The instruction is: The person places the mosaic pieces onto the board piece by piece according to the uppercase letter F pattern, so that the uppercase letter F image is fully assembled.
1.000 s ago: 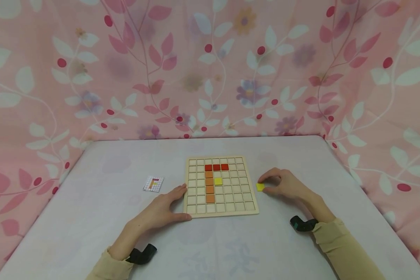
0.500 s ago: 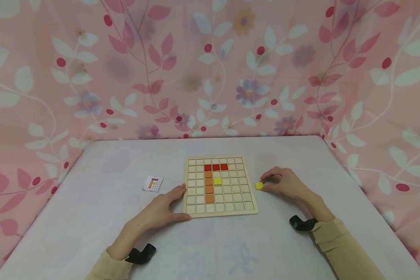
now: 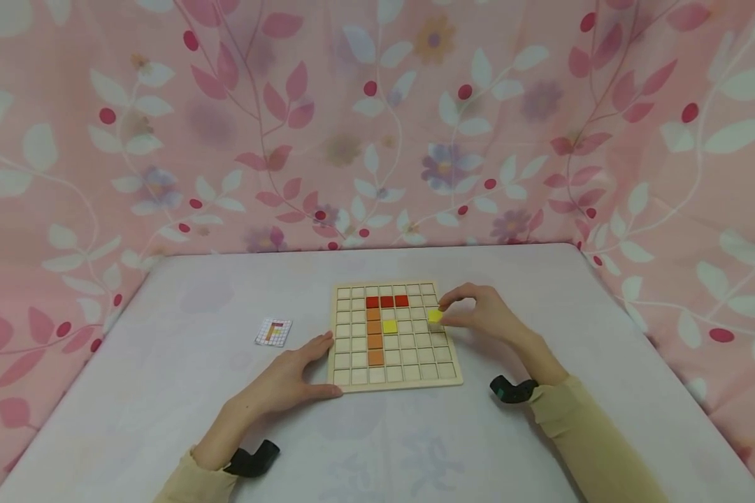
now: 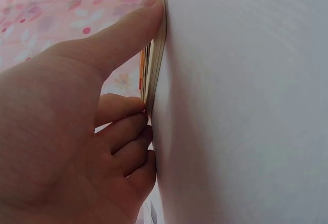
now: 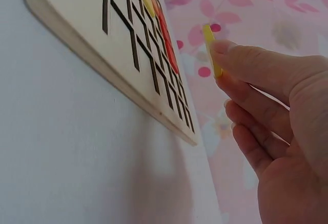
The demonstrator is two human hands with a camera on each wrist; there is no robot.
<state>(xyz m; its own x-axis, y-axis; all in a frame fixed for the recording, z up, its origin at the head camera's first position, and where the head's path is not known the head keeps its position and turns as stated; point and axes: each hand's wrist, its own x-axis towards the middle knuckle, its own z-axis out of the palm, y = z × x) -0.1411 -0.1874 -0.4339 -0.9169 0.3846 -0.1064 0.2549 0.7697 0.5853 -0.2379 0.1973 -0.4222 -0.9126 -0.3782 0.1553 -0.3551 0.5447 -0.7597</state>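
Observation:
A square wooden grid board (image 3: 409, 384) lies on the white table. Three red tiles (image 3: 386, 302) form a row in it, and several orange tiles (image 3: 375, 341) run down a column below the leftmost red one. One yellow tile (image 3: 389, 327) sits beside that column. My right hand (image 3: 487, 316) pinches another yellow tile (image 3: 435, 316) between thumb and fingertips; it overlaps the board's right side in the head view. The right wrist view shows this tile (image 5: 210, 49) held above the board's level. My left hand (image 3: 282, 381) rests at the board's front left corner, thumb and fingertips touching its edges.
A small printed card (image 3: 273, 332) with a coloured grid pattern lies left of the board. A pink floral cloth (image 3: 377, 140) hangs behind the table (image 3: 195, 293). Black wrist devices (image 3: 256, 459) sit by both cuffs.
My right hand has lifted the yellow tile from the table right of the board and carried it left and farther back, over the board's right side. The left hand stays in place.

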